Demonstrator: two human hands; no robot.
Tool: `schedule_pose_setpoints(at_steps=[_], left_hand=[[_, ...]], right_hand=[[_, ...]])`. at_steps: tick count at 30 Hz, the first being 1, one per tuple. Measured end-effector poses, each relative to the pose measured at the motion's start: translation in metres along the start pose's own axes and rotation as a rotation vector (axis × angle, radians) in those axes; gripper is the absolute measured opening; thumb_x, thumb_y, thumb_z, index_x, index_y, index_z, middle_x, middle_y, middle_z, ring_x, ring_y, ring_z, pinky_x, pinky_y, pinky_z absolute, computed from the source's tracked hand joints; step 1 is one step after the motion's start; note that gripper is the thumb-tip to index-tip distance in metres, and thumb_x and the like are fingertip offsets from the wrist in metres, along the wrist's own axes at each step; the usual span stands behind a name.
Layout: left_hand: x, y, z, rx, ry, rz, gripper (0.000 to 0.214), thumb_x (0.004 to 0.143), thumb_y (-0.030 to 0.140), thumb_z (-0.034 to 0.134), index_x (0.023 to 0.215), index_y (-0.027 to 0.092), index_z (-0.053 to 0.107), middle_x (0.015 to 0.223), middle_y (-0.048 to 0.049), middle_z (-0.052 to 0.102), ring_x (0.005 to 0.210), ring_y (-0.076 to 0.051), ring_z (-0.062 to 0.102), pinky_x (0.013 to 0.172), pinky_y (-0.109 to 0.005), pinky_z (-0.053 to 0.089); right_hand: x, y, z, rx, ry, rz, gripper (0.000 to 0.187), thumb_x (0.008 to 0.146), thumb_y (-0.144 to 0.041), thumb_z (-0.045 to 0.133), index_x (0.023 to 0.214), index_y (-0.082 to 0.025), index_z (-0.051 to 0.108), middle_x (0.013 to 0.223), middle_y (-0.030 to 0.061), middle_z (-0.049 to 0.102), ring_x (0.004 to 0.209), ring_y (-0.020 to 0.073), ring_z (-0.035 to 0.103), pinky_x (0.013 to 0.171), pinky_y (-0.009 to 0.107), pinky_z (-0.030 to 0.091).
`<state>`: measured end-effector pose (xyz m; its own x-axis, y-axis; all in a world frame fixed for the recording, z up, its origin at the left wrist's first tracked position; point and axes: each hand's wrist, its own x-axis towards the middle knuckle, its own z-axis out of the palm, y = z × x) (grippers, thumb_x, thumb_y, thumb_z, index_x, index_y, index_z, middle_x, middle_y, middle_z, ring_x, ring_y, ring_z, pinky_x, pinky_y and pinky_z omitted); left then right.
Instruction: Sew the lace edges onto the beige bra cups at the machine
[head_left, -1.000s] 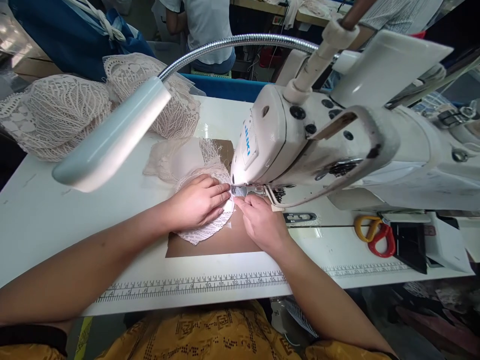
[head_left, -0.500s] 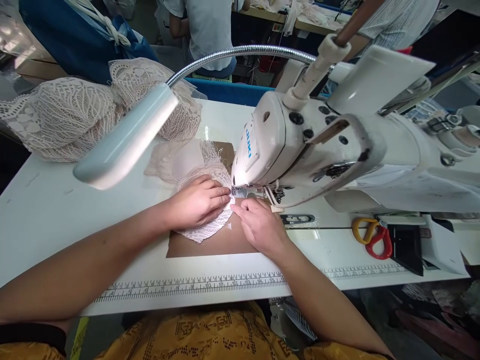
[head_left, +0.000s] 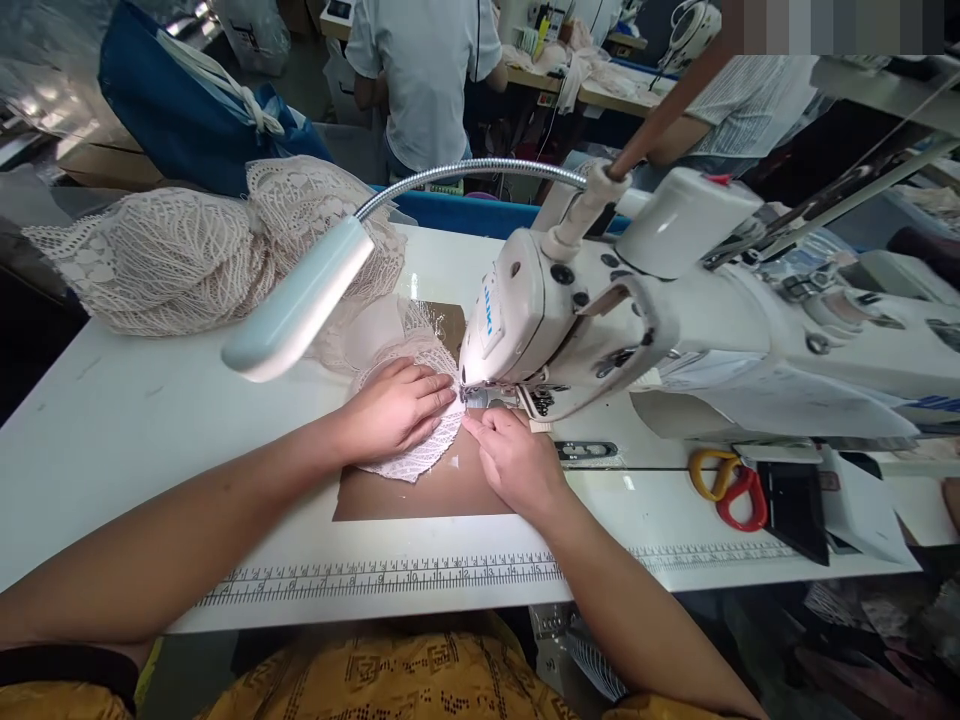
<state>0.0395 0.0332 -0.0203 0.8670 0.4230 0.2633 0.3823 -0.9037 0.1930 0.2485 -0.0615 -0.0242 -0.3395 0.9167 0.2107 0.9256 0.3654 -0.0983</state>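
A pale pink lace piece (head_left: 409, 464) lies at the needle of a white sewing machine (head_left: 517, 310), with a sheer part of it spreading back to the left. My left hand (head_left: 401, 405) rests flat on the lace, fingers stretched toward the presser foot (head_left: 466, 396). On the other side of the needle, my right hand (head_left: 517, 455) has its fingers curled, with thumb and index tip at the lace's right edge. Its fingertips partly hide that edge. Under the lace is a brown sheet (head_left: 450, 500) on the white table.
A lamp (head_left: 300, 305) on a bendy metal neck hangs over the table's left side. Behind it sits a heap of beige lace (head_left: 172, 255). Scissors with yellow and red handles (head_left: 742, 500) lie at the right. A printed ruler (head_left: 412, 580) runs along the front edge. Other people sit beyond.
The camera view has tilted up and shifted, showing more of the room behind. Both hands stay by the needle; the lace's lower tip sits slightly further right and up.
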Motion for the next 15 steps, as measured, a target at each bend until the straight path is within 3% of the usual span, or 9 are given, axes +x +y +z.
schedule_pose_setpoints(at_steps=[6,15], left_hand=[[-0.001,0.000,0.001,-0.007,0.048,-0.001,0.037,0.093,0.029,0.047,0.123,0.014,0.063,0.126,-0.0167,0.062,0.109,-0.030,0.057,0.092,-0.049,0.047],[-0.008,0.007,-0.005,0.077,0.112,-0.089,0.033,0.090,0.021,0.046,0.117,0.012,0.064,0.121,-0.0192,0.064,0.109,-0.033,0.059,0.089,-0.052,0.050]], right_hand=[[0.001,-0.004,0.000,-0.131,-0.026,0.040,0.034,0.093,-0.016,0.044,0.115,-0.023,0.069,0.084,0.0054,0.067,0.076,0.0180,0.053,0.064,0.031,0.033],[0.004,-0.017,-0.015,-0.220,-0.166,0.177,0.035,0.091,-0.014,0.044,0.117,-0.022,0.066,0.098,0.0104,0.068,0.093,0.0230,0.058,0.077,0.034,0.038]])
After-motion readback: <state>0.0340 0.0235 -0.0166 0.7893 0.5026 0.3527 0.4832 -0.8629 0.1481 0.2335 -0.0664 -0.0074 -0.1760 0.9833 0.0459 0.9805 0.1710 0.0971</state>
